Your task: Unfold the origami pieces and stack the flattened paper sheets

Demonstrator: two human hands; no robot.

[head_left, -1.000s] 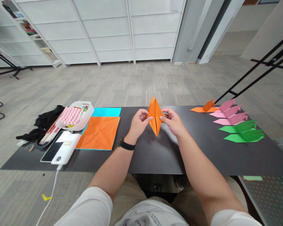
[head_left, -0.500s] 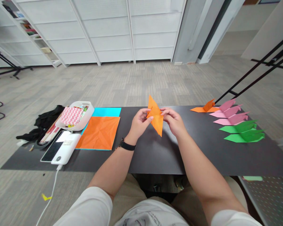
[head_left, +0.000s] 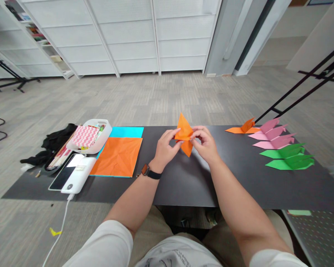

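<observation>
Left fingers (head_left: 171, 132) and right fingers (head_left: 201, 129) pinch folded orange paper (head_left: 184, 129), partly hiding its sides

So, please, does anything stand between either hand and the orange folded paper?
Nothing visible does. The left hand and the right hand both have fingers directly on the orange folded paper. The flat orange sheet lies to their left, the folded shapes to their right.

Folded orange paper (head_left: 184, 130), roughly diamond-shaped, is held raised over the tabletop (head_left: 185, 185) between the left hand (head_left: 166, 147) at nine o'clock and the right hand (head_left: 206, 145) at three. Its broader triangular half points nearly to twelve, the smaller one between five and six.
</observation>
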